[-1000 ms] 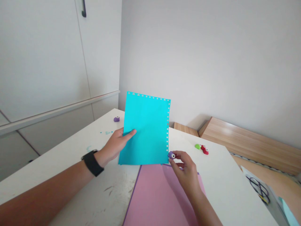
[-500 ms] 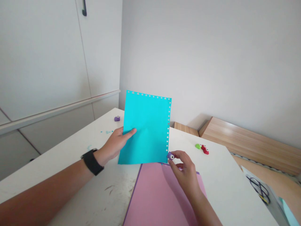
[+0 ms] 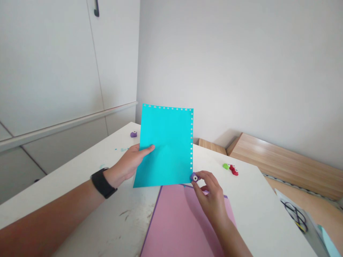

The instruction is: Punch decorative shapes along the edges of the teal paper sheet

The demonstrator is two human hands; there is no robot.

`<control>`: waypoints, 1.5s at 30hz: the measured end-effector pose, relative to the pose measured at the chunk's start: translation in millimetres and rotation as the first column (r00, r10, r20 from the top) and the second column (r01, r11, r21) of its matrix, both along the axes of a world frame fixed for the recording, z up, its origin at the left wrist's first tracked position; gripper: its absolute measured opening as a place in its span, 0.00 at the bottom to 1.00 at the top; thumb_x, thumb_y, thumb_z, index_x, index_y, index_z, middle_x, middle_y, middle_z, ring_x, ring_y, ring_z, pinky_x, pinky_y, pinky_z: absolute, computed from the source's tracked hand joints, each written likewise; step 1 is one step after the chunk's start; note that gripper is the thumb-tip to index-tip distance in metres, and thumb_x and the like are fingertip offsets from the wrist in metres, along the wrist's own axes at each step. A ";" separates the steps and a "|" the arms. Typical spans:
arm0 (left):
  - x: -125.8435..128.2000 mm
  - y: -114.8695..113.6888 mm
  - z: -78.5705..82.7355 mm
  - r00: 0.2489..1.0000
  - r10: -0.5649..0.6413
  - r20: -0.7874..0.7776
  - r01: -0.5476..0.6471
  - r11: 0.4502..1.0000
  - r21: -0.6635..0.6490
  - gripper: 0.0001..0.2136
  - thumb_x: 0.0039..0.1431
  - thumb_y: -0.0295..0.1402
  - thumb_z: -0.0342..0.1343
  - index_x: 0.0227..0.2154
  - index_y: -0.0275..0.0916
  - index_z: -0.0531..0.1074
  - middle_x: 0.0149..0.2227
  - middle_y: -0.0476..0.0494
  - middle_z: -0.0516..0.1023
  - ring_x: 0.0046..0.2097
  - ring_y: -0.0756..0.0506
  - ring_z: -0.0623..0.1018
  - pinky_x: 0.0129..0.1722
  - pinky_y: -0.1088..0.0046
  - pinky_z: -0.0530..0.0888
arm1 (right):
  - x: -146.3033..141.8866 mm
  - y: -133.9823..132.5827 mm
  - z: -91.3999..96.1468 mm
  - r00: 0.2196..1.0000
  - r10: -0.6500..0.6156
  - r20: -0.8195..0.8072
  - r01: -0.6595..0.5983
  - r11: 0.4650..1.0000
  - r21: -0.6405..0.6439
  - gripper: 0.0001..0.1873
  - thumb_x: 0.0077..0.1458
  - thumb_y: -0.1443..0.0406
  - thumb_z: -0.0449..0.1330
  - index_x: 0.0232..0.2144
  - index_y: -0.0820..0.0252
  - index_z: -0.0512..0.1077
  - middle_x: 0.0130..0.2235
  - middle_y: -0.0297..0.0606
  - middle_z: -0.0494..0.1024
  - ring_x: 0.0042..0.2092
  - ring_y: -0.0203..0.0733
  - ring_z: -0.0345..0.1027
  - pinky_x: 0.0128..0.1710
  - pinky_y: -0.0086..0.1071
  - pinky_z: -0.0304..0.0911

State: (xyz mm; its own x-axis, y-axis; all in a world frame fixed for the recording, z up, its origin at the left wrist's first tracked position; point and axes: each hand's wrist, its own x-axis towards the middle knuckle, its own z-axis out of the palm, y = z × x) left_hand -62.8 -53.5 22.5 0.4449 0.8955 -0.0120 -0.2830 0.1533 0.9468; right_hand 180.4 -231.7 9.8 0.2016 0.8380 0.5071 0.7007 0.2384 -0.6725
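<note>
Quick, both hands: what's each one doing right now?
Left hand: closed, holding the turquoise paper sheet.
Right hand: closed, holding a purple craft punch.

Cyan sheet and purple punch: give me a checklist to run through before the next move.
1. Left hand grips the cyan paper sheet near its lower left: ok.
2. Right hand pinches the purple craft punch in its fingers: ok.
3. Punch sits at the sheet's lower right corner: ok.
4. Sheet edge seated inside the punch: cannot tell, the punch and fingers hide it.
5. Punched holes evenly spaced along the top and right edges: ok.
</note>
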 end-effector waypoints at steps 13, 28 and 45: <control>4.6 -5.0 1.8 0.997 0.000 -0.076 0.010 0.991 0.134 0.25 0.56 0.47 0.60 0.54 0.42 0.74 0.55 0.39 0.77 0.53 0.33 0.78 0.50 0.55 0.75 | 3.5 8.8 -14.9 0.844 0.139 -0.519 -0.270 0.945 -0.186 0.15 0.56 0.57 0.63 0.46 0.54 0.72 0.44 0.40 0.73 0.41 0.43 0.69 0.27 0.32 0.73; 6.3 -7.4 1.6 0.999 -0.029 -0.044 0.034 0.993 0.110 0.25 0.57 0.48 0.60 0.54 0.42 0.73 0.56 0.39 0.75 0.53 0.33 0.78 0.51 0.55 0.76 | -2.7 9.3 -10.7 0.579 0.040 -0.814 -0.370 0.903 -0.219 0.20 0.48 0.55 0.70 0.40 0.54 0.70 0.36 0.33 0.71 0.33 0.36 0.64 0.24 0.27 0.67; 5.8 -10.3 4.5 0.998 -0.050 -0.041 0.055 0.992 0.111 0.26 0.57 0.47 0.60 0.56 0.41 0.71 0.57 0.38 0.75 0.54 0.33 0.77 0.51 0.54 0.75 | 0.7 11.5 -23.3 0.494 0.028 -0.869 -0.432 0.875 -0.217 0.23 0.45 0.60 0.72 0.42 0.56 0.69 0.34 0.33 0.74 0.29 0.33 0.61 0.22 0.24 0.57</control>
State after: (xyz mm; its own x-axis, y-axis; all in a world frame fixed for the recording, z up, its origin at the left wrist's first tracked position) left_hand -57.0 -63.8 27.0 0.4926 0.8675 0.0694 -0.2407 0.0592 0.9688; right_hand 181.1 -220.2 -13.5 0.1201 0.9840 -0.1316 -0.2645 -0.0960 -0.9596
